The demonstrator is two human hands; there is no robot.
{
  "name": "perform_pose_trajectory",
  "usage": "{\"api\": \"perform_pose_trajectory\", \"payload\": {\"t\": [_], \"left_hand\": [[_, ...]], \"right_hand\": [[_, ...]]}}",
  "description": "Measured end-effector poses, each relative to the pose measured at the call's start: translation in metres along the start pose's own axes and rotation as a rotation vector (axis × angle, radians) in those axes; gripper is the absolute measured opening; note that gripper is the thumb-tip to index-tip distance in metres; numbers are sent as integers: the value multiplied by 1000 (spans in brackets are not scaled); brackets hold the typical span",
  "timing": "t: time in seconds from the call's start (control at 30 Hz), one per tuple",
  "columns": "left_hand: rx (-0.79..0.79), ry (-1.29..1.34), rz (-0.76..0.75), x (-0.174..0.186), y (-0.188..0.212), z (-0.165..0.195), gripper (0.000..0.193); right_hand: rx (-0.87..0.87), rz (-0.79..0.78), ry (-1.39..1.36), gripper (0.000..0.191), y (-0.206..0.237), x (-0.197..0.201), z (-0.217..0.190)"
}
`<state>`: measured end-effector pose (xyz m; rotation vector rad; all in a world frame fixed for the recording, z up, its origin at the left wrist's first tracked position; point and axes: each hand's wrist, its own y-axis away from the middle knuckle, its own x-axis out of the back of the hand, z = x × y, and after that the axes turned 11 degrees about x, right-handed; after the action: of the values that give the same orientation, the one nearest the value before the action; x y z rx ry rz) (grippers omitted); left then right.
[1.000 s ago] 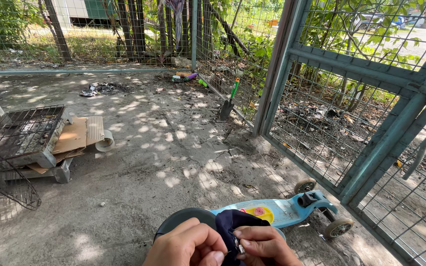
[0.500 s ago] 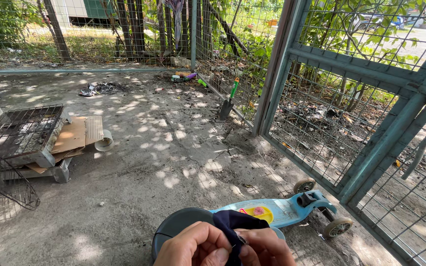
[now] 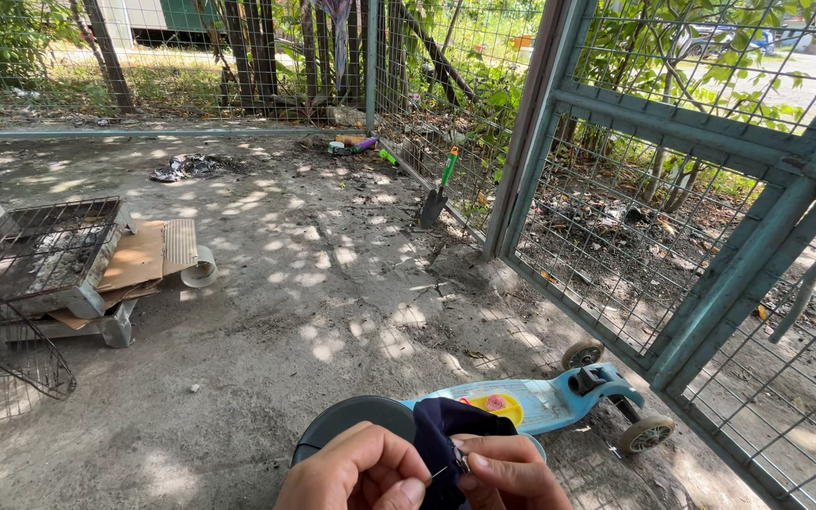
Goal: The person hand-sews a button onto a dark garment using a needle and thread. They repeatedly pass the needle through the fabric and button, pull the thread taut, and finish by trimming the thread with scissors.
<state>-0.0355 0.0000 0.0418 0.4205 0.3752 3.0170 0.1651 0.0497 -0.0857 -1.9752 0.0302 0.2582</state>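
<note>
Left hand (image 3: 356,470) bare; right hand (image 3: 512,472) bare; no sleeves, rings visible.

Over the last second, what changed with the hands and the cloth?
Barely anything: the left hand and right hand shifted slightly together, still pinching the dark blue cloth and a small metal piece. The scooter, wire cage and shovel stayed put.

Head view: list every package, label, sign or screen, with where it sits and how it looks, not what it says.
Flattened cardboard: on the ground at left, beside the wire grill rack; brown, flat, corrugated.
Round sticker: on the light blue scooter deck, just above the hands; yellow with a pink middle.
No signs or screens in view.
</note>
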Motion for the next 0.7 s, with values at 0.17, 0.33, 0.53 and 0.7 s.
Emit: {"api": "perform_pose_trajectory", "payload": {"t": [0.17, 0.33, 0.53, 0.7], "left_hand": [[-143, -100, 42, 9, 8, 10, 7], [-217, -212, 59, 10, 6, 10, 8], [-251, -295, 79, 6, 4, 9, 8], [-186, -269, 62, 3, 3, 10, 5]], "right_hand": [[-43, -24, 72, 23, 2, 6, 3], [-44, -45, -19, 23, 0, 7, 4], [-92, -111, -80, 24, -8, 15, -4], [-79, -201, -30, 24, -11, 22, -12]]}}
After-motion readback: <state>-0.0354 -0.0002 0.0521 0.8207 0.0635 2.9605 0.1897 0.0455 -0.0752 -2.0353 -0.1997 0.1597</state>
